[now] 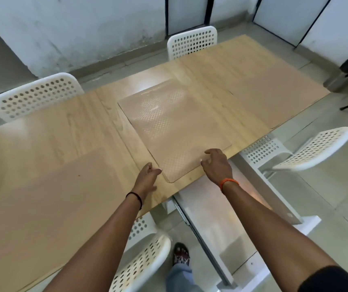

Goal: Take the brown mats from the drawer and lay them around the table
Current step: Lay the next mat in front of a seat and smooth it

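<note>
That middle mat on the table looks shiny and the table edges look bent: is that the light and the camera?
Head view: window-like glare washes over the far half of the middle mat, showing its dotted texture; the wide lens bows the table edges; the left hand is slightly motion-blurred, the right hand sharper.

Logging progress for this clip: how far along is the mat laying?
Done: three brown mats lie on the table, a left mat, a middle mat and a right mat. In hand: both hands are at the middle mat's near edge, left hand and right hand, fingers relaxed, apparently squaring it. Left: the drawer is open; the far side by the two chairs has no mats.
</note>
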